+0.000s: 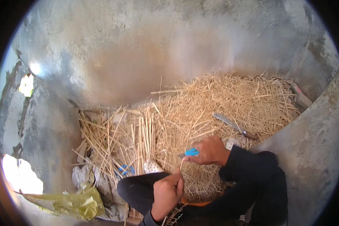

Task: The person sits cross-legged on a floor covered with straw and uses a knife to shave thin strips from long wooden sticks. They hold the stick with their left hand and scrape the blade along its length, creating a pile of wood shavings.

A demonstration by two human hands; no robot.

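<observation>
My right hand (pixel 211 150) is closed round a small knife with a blue handle (pixel 192 151); its short blade points left. Lower and to the left, my left hand (pixel 167 193) is closed with the thumb and forefinger pinching a thin pale strip (pixel 181 166). The strip runs up between the two hands to the knife and my right thumb. Beyond my right hand, a long knife with a brown handle (pixel 233 125) lies on a heap of straw-coloured shavings (pixel 229 94).
Split bamboo-like sticks (pixel 146 132) lie left of the heap. A white perforated shoe (pixel 152 166) shows by my knee. A yellow-green plastic sheet (pixel 77 203) is at lower left. Grey walls (pixel 120 49) enclose the space. A flat grey piece (pixel 302 98) leans at the right corner.
</observation>
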